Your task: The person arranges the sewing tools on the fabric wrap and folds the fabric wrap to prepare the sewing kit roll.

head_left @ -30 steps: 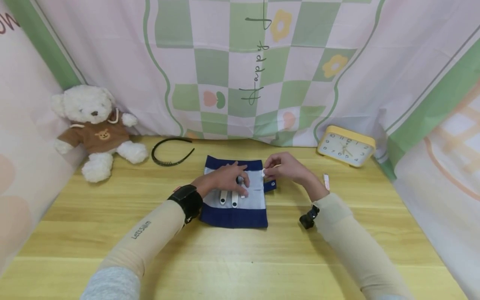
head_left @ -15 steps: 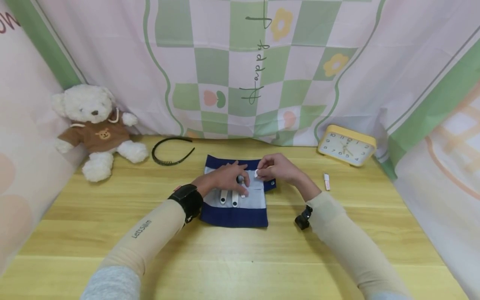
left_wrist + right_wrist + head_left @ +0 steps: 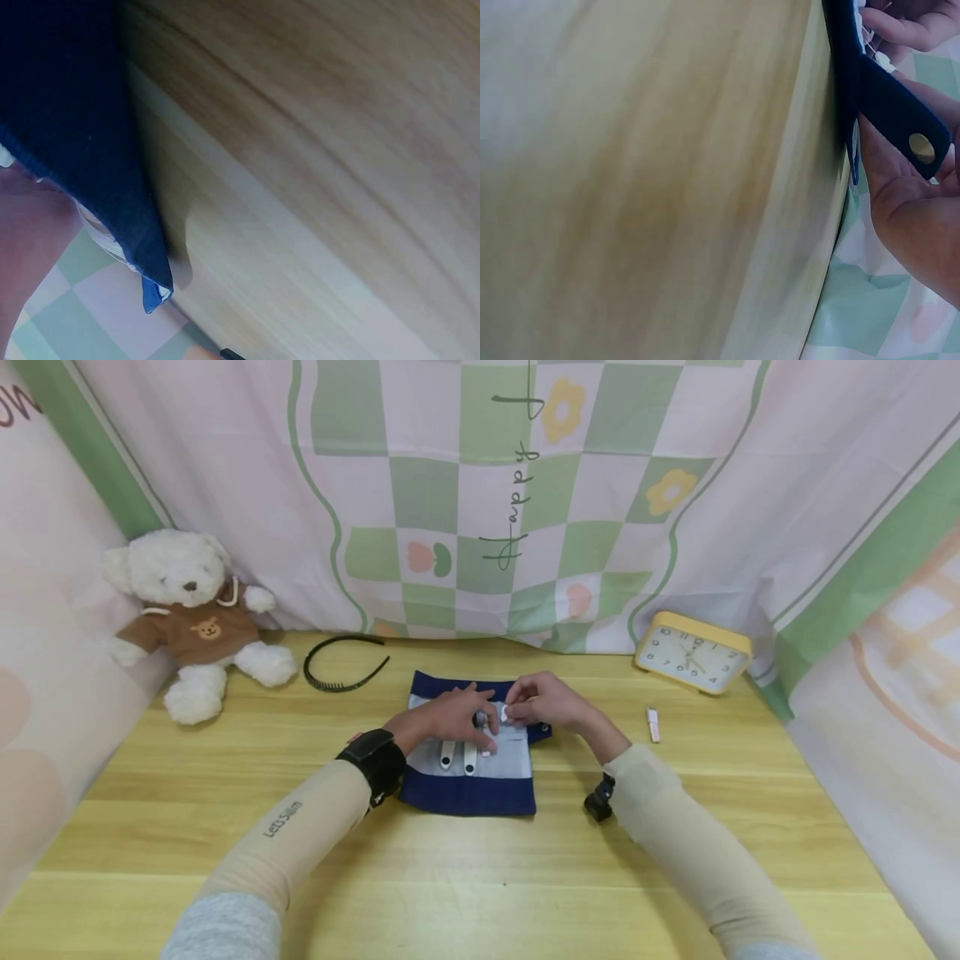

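Observation:
A navy cloth pouch with a pale grey lining lies spread open on the wooden table. Two white handles with black dots, the left handle and the right handle, stick out below my left hand. That hand rests over the lining with fingers spread, beside a small dark round part. My right hand pinches a small white piece over the lining's right side; its kind is unclear. In the right wrist view the pouch's snap strap crosses in front of that hand.
A black headband and a white teddy bear in a brown top are at back left. At back right a yellow alarm clock leans near the curtain. A small white-and-pink stick lies right of my right hand.
My right hand has moved left and slightly nearer with the white piece, from the pouch's right edge to over its lining. My left hand has stayed in place.

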`<state>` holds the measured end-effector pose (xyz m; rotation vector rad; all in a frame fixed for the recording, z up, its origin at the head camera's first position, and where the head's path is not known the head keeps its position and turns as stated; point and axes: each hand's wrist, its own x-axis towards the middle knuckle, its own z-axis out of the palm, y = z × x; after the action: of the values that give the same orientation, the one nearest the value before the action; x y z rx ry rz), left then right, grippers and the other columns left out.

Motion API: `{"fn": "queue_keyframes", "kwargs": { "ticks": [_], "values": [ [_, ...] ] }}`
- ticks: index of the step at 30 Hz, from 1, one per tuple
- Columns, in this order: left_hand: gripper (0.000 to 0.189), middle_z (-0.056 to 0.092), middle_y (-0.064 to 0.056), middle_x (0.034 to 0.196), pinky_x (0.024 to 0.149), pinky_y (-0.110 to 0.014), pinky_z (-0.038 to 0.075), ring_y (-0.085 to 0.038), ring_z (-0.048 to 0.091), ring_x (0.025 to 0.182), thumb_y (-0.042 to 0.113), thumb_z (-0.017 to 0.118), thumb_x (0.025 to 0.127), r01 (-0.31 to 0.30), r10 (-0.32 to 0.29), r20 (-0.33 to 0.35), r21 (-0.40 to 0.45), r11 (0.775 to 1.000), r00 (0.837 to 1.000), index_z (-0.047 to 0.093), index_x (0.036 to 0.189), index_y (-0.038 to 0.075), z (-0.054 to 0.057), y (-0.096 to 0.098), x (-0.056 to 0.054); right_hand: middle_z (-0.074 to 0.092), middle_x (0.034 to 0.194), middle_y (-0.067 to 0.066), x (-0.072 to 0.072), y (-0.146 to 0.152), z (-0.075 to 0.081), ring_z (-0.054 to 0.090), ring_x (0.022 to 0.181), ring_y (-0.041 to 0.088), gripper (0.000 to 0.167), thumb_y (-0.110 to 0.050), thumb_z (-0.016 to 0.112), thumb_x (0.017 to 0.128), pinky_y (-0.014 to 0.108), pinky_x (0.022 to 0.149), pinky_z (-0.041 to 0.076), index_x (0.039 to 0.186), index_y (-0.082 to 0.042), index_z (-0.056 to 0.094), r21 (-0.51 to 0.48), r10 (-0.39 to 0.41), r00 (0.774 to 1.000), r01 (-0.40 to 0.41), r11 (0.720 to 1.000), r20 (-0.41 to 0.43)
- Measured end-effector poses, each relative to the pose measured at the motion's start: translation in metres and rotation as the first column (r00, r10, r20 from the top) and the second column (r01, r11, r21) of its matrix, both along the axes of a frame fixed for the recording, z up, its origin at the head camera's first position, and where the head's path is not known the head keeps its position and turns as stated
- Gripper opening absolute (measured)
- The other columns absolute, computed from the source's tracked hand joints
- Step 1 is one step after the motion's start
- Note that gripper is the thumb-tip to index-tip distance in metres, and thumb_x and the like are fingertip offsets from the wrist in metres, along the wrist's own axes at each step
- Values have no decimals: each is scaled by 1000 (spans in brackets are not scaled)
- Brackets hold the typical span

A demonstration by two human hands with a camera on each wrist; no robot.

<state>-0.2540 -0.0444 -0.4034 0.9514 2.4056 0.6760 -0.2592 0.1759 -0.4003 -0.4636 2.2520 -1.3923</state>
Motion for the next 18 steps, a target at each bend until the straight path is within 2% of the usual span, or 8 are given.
{"fn": "queue_keyframes", "kwargs": {
  "ticks": [9, 18],
  "values": [
    [21, 24, -18, 165, 120, -62, 4, -46, 1, 152, 34, 77, 92, -3, 2, 5, 10, 1000, 1000, 74, 107, 20, -1, -1, -1, 69, 92, 21, 1, -3, -1, 70, 81, 27, 9, 6, 61, 97, 38, 74, 61, 104, 12, 65, 2, 57, 998, -57, 998, -5],
    [21, 24, -17, 165, 121, -61, 3, -46, 0, 152, 35, 77, 92, 1, -1, 2, 3, 1000, 1000, 74, 108, 21, -2, -2, -2, 71, 92, 17, 0, -5, -1, 69, 79, 24, 8, 7, 62, 96, 37, 73, 60, 101, 9, 68, 55, 88, 996, -86, 995, -25]
  ]
}}
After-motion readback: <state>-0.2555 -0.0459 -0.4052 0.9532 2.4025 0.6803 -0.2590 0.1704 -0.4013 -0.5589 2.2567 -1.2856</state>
